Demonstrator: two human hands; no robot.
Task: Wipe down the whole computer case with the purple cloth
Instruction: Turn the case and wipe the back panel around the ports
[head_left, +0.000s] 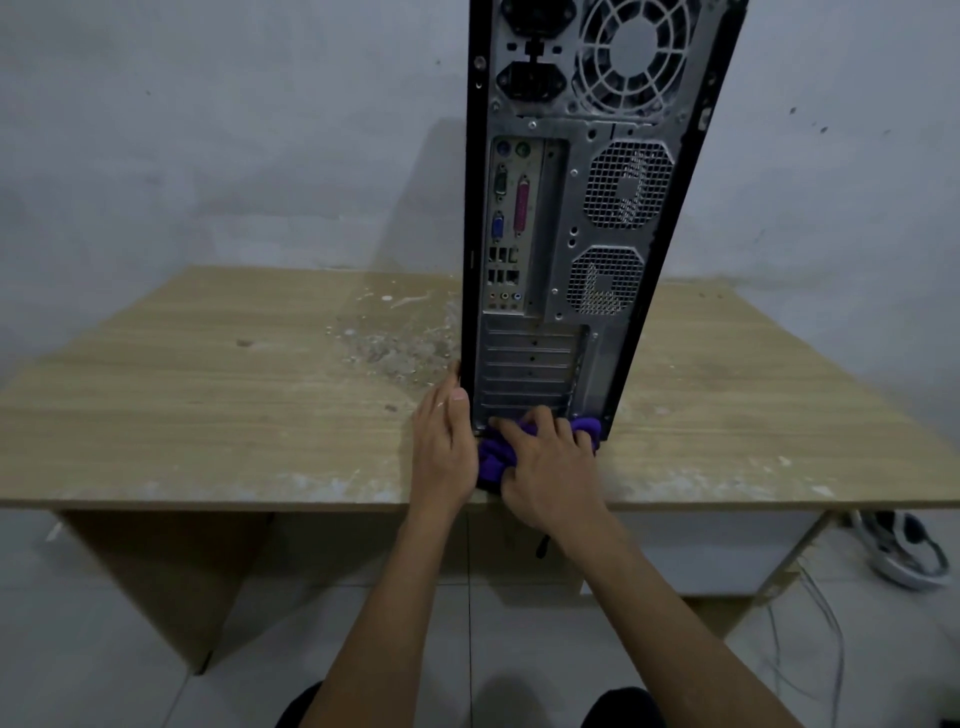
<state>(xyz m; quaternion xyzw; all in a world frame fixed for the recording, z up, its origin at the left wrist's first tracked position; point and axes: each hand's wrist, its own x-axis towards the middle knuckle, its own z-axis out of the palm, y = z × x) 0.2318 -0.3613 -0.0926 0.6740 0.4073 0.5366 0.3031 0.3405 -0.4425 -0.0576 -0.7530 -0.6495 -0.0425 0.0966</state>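
Observation:
A black computer case (571, 218) stands upright on the wooden table (208, 405), its grey metal back panel with ports, fans and slot covers facing me. My right hand (550, 467) grips the bunched purple cloth (493, 460) and presses it against the bottom of the back panel, near the table's front edge. My left hand (441, 447) lies flat against the case's lower left edge, thumb on the black rim, fingers along the side. Part of the cloth is hidden under my right hand.
Dust and white specks lie on the table left of the case (384, 348) and along the front edge. A white and dark object (904, 551) and thin cables (810, 639) lie on the tiled floor at right. A grey wall stands behind.

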